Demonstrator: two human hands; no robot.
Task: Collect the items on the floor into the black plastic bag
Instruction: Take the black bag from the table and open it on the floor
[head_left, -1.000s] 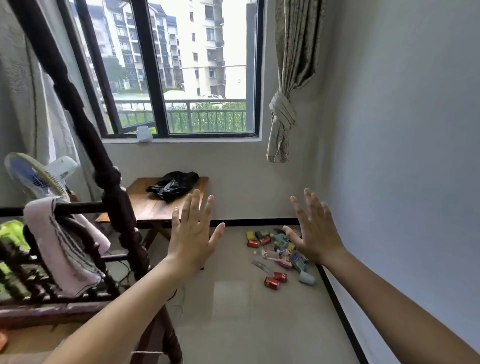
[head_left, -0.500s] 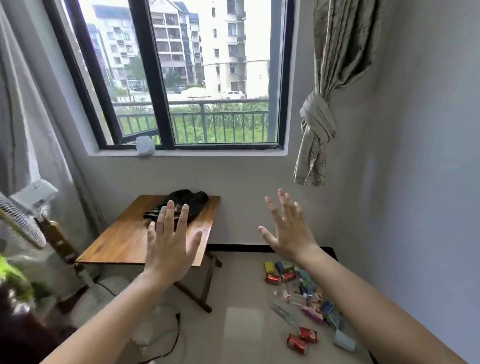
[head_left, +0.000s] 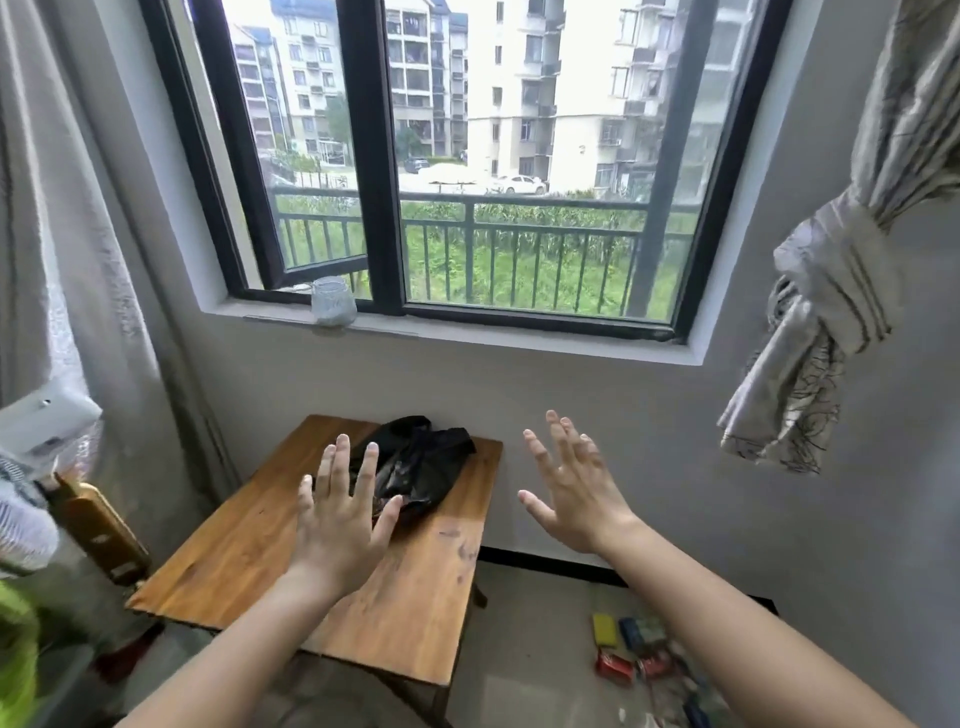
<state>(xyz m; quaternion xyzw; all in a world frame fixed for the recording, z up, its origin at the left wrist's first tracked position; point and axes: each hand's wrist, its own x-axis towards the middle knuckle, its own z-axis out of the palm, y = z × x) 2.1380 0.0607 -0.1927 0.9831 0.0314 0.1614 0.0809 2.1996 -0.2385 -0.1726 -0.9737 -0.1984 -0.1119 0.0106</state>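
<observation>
Nothing bagged yet: black plastic bag (head_left: 415, 467) lies crumpled at the desk (head_left: 234, 561) far edge, items (head_left: 631, 652) on the floor, left hand (head_left: 340, 525) and right hand (head_left: 574, 491) spread wide, empty.

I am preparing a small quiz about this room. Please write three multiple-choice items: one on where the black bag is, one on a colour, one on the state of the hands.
1. Where does the crumpled black plastic bag lie?
A. on the wooden table
B. on the floor
C. on the windowsill

2. What colour is the window frame?
A. white
B. black
C. red

3. How are the left hand and the right hand?
A. both holding the bag
B. one holding a can
C. both open and empty

Answers:
1 A, the bag rests on the brown wooden table.
2 B, its bars are dark black.
3 C, the fingers are spread, gripping nothing.
</observation>
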